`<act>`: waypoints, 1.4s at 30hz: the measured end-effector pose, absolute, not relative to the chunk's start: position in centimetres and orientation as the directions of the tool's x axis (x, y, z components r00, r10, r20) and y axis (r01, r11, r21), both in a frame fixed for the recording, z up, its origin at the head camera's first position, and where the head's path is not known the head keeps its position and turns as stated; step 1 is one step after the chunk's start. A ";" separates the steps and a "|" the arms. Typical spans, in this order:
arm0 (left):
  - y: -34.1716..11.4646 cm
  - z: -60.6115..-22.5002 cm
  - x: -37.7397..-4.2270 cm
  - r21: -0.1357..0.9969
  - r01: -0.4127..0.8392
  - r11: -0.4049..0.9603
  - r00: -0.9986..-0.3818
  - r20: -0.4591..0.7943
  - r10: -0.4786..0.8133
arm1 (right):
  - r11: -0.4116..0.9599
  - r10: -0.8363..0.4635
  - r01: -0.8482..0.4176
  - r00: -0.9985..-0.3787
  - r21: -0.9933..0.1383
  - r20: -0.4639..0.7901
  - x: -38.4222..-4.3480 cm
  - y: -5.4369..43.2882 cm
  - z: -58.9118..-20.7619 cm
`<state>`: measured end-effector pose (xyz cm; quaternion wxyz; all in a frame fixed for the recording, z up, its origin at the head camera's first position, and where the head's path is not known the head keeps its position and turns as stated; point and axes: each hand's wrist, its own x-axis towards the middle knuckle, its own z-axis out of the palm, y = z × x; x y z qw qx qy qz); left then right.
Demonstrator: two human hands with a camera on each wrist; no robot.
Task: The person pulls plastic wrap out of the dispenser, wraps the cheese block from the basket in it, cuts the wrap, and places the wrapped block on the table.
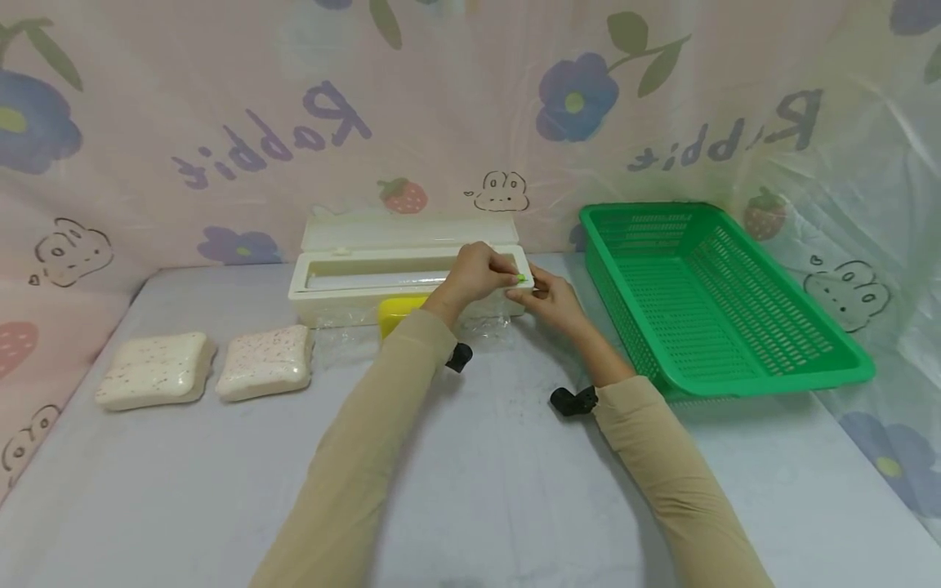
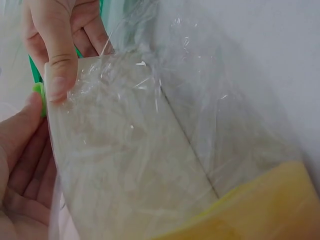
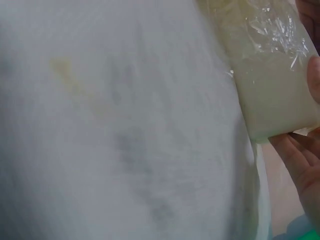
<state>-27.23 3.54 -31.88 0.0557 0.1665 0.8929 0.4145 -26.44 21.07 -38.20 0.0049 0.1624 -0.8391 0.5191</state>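
Observation:
A long white cling film dispenser (image 1: 353,304) stands at the back of the table with its lid (image 1: 408,233) raised. Inside it a film roll (image 1: 375,280) shows. My left hand (image 1: 474,273) reaches over the dispenser's right part and pinches a small green slider (image 1: 521,278) on the rim; in the left wrist view its thumb meets the slider (image 2: 40,97). My right hand (image 1: 555,302) grips the dispenser's right end, thumb on the front wall. Clear film (image 2: 200,100) hangs down the front and over a yellow object (image 1: 397,314), partly hidden behind my left forearm.
Two speckled, wrapped blocks (image 1: 156,370) (image 1: 265,363) lie on the table at the left. A green perforated basket (image 1: 772,385) stands on the right, close to my right forearm. A printed curtain (image 1: 441,122) hangs right behind the dispenser.

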 end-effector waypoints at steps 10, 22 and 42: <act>2.9 -31.7 -27.6 0.735 0.297 0.610 -0.918 0.043 0.395 | 0.430 -0.252 -0.243 -0.957 -0.870 0.143 -26.5 21.0 -38.1; 1.5 -31.3 -27.6 0.690 0.328 0.646 -0.902 0.025 0.432 | 0.423 -0.240 -0.217 -0.963 -0.880 0.121 -26.3 20.7 -38.1; -1.9 -30.5 -26.4 0.694 0.289 0.660 -0.911 -0.013 0.412 | 0.426 -0.220 -0.212 -0.967 -0.880 0.127 -26.6 20.7 -38.4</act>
